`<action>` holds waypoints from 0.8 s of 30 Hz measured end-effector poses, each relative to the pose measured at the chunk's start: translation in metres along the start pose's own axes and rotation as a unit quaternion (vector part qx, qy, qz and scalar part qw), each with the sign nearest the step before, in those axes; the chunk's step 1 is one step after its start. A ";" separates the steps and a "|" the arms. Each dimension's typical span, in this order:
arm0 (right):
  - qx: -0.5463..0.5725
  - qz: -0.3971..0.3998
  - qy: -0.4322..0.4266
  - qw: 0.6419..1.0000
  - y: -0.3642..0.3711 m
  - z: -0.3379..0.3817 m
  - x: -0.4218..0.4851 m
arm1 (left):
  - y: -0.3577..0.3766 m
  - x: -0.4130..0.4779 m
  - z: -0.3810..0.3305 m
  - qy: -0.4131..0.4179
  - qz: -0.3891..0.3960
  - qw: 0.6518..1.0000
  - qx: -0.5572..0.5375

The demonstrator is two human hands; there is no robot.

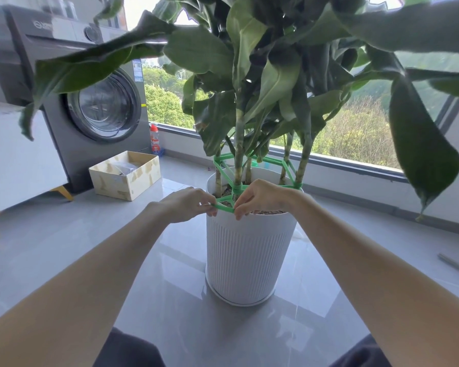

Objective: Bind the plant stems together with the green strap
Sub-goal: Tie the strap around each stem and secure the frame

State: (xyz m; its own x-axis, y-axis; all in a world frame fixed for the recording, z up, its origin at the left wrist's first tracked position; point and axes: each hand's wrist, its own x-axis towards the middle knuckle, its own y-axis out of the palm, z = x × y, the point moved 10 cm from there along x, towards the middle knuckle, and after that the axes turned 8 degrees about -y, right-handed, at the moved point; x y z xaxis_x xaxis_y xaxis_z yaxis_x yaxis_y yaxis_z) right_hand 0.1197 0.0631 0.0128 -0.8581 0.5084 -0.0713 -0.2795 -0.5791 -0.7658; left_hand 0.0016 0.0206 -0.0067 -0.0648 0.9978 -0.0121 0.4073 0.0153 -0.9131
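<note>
**Fig. Both hands pinching the near span of the strap at the pot rim**

Nearest the viewer, two bare forearms reach forward over a grey tiled floor [90, 234]. The left hand [187, 205] and right hand [261, 197] meet at the near rim of a white ribbed pot [249, 260]. Each grasps the green strap [224, 207] in a fingertip pinch. Neither hand is released or clenched empty.

The held span is short and lies almost level. Its long axis runs left to right between the two pinches, just above the rim and the soil. From here the strap leads away from the person to a wrapped band on the centre stem [239, 154]. It continues to a second band on the right-hand stem [304, 160], and to a higher green loop around the cluster. The stems stand upright just behind the hands, so the strap's free part lies in front of them, crosswise to their axes. The right hand sits nearer the centre band; the left holds the outer part.

Judged from this layout, binding is well advanced and the near span remains to be closed or tightened. That move would turn on drawing the span along its own left-right line, towards the stems.

Beyond the pot, left, stand an open cardboard box [109, 182], a red-labelled bottle [154, 141] and a dark washing machine [64, 133]. A window with trees outside lies farthest.
</note>
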 end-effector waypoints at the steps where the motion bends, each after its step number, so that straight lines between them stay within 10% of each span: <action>1: 0.000 0.003 -0.001 1.000 -0.001 0.000 -0.001 | 0.000 0.000 -0.001 0.001 0.000 1.000 0.000; 9: -0.004 0.070 0.040 0.997 0.016 -0.008 -0.010 | 0.004 -0.004 -0.010 0.007 0.021 1.000 -0.004; 17: -0.099 -0.130 -0.103 0.981 -0.014 0.021 -0.008 | -0.002 -0.005 0.007 -0.006 0.003 0.999 -0.039; 24: -0.042 -0.112 -0.075 0.990 -0.008 0.015 -0.011 | 0.002 -0.006 0.007 -0.016 0.026 0.998 -0.047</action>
State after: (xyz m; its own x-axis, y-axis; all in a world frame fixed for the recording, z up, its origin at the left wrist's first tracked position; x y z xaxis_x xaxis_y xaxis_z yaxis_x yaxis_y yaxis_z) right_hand 0.1248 0.0530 0.0293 -0.8352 0.5132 0.1976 -0.4383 -0.4042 -0.8028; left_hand -0.0032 0.0147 -0.0110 -0.0689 0.9950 -0.0727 0.4952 -0.0291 -0.8683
